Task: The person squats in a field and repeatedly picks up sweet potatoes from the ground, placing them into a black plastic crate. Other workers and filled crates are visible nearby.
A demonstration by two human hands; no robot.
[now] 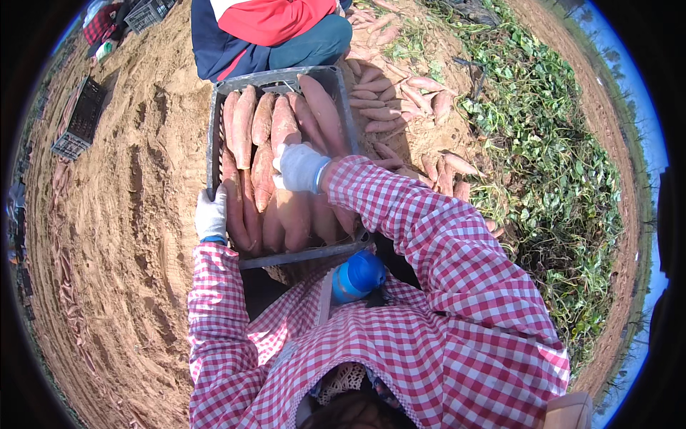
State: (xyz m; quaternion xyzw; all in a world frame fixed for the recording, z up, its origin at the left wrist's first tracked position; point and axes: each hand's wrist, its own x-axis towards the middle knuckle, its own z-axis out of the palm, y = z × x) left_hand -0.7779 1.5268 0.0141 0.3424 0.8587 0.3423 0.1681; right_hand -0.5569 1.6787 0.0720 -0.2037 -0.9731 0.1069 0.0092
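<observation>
A dark plastic crate [305, 257] full of sweet potatoes [293, 217] stands in front of me. My left hand [211, 214], in a white glove, grips the crate's left rim, with the thumb towards the inside. Over the middle of the crate is my right hand [300, 167], also gloved; its fingers touch the lower end of a sweet potato [284, 122], and whether they hold it cannot be told. More sweet potatoes lie in rows above and below that hand. A blue bottle [358, 276] rests against my checked clothing, just below the crate.
A person [305, 48] crouches at the crate's far side. Loose sweet potatoes [380, 113] lie on the soil to the right, beside green vines [546, 161]. Another crate [80, 118] stands at the left; a further crate [147, 15] and a co-worker [101, 24] are at the upper left.
</observation>
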